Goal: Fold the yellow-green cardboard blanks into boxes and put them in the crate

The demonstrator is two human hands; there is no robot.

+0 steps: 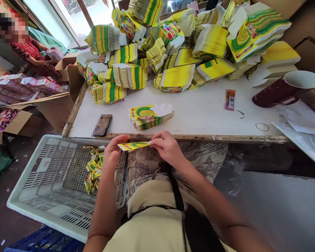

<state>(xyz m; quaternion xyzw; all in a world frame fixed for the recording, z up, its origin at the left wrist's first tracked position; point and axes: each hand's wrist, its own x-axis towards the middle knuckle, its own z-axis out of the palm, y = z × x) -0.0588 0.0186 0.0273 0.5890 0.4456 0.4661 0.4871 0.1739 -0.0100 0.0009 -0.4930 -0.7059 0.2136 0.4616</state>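
Observation:
Between my two hands, just off the table's front edge, is a yellow and green printed carton (135, 145), still thin and narrow as seen from above. My left hand (114, 147) grips its left end, thumb and fingers around the edge. At the other end, my right hand (166, 146) pinches the white flap. Beyond them on the table lies a small stack of flat cartons (147, 117) with the same print. Lower left, the plastic crate (44, 168) has several yellow-green cartons (93, 169) inside.
Bundles of flat cartons (175, 75) are heaped along the back of the white table (199, 115). A phone (103, 125), a small wrapped packet (230, 99), a rubber band (262, 126) and a dark red mug (278, 89) lie or stand there. At left, another person (33, 52) holds a pink box.

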